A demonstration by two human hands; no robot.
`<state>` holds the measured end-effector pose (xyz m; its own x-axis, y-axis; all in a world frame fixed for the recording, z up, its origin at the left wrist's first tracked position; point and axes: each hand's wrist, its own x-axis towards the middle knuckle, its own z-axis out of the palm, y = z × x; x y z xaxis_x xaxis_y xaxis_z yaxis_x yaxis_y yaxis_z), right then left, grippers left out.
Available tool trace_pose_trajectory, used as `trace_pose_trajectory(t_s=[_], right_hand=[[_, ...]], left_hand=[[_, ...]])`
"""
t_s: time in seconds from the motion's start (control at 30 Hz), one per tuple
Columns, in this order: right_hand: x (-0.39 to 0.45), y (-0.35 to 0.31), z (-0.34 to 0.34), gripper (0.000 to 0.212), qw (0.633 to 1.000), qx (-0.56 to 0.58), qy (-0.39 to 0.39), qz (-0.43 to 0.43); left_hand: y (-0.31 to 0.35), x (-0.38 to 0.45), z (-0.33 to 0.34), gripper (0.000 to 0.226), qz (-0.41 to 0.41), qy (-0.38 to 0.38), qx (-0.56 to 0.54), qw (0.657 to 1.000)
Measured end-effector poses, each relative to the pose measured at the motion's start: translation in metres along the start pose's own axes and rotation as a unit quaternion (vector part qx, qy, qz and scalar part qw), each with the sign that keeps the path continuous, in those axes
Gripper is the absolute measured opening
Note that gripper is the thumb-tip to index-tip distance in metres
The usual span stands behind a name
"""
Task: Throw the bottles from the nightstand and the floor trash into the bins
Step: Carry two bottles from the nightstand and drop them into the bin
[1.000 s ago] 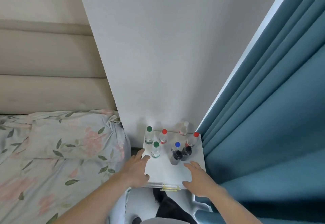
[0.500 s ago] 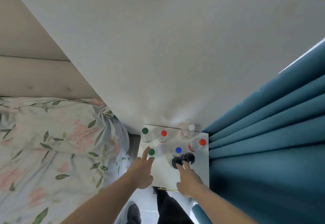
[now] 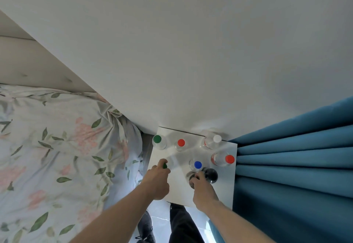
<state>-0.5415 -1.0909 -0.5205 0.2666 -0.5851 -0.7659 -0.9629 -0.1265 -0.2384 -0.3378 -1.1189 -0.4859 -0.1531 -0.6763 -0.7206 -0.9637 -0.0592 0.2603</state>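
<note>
Since the earlier frame our left hand [image 3: 157, 177] has closed on the green-capped bottle [image 3: 164, 165] at lower centre, while our right hand [image 3: 202, 185] grips a dark bottle [image 3: 191, 177].

Both hands [image 3: 157, 177] [image 3: 203, 186] on 2 of 7 bottles [image 3: 197, 164], white nightstand [image 3: 223, 193].

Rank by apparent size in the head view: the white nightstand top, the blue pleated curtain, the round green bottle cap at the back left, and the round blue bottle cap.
1. Blue pleated curtain
2. White nightstand top
3. Round green bottle cap and round blue bottle cap: look alike, unranked.
</note>
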Motion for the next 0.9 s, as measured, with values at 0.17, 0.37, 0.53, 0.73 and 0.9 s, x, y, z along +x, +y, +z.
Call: trace_pose_trajectory(t_s=[0.17,0.37,0.53,0.73,0.9], right_hand=[[-0.022,-0.002,-0.018,0.036,0.995,0.087,0.046,0.007],[-0.068,-0.013,-0.056,0.022,0.984,0.157,0.073,-0.045],[-0.099,-0.044,-0.1,0.026,0.983,0.138,0.052,-0.11],[-0.124,-0.12,-0.117,0.019,0.971,0.057,0.034,-0.231],[-0.158,-0.196,-0.095,0.017,0.939,0.006,0.013,-0.343]], left_hand=[[0.0,-0.03,-0.01,0.05,-0.005,0.057,-0.065,0.996],[-0.01,-0.11,-0.021,0.045,-0.017,0.136,-0.116,0.984],[-0.028,-0.181,-0.023,0.045,-0.057,0.204,-0.176,0.961],[-0.043,-0.282,-0.004,0.038,-0.162,0.326,-0.282,0.888],[-0.048,-0.369,0.038,0.03,-0.23,0.425,-0.359,0.799]])
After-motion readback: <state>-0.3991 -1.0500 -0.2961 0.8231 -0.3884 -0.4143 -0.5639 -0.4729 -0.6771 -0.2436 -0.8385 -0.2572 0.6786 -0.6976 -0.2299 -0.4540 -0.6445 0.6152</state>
